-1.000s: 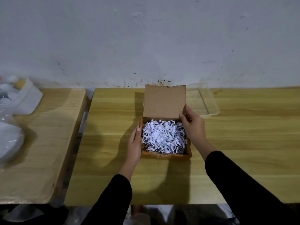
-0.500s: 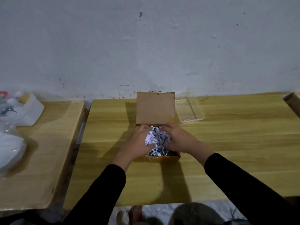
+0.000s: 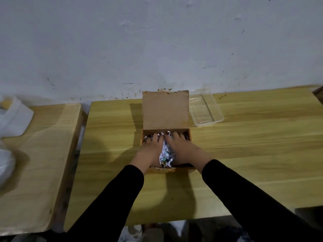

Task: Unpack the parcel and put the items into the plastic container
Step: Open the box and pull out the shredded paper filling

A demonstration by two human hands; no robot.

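Observation:
An open brown cardboard parcel box (image 3: 165,110) stands in the middle of the wooden table, its lid upright at the back. White shredded paper (image 3: 166,155) fills it. My left hand (image 3: 150,151) and my right hand (image 3: 182,149) lie side by side on the paper inside the box, palms down. Their fingertips push into the filler near the far wall. No item shows under the paper. A clear, empty plastic container (image 3: 209,123) sits right of the lid, close to the wall.
The yellow wooden table (image 3: 253,154) reaches the wall at the back. A second wooden table (image 3: 40,154) stands to the left across a narrow gap, with a white tub (image 3: 12,117) and a white bag (image 3: 4,165) on it.
Both hands left the sides of the box and moved onto the shredded paper, then slid further toward the far wall. The camera view rose and shifted.

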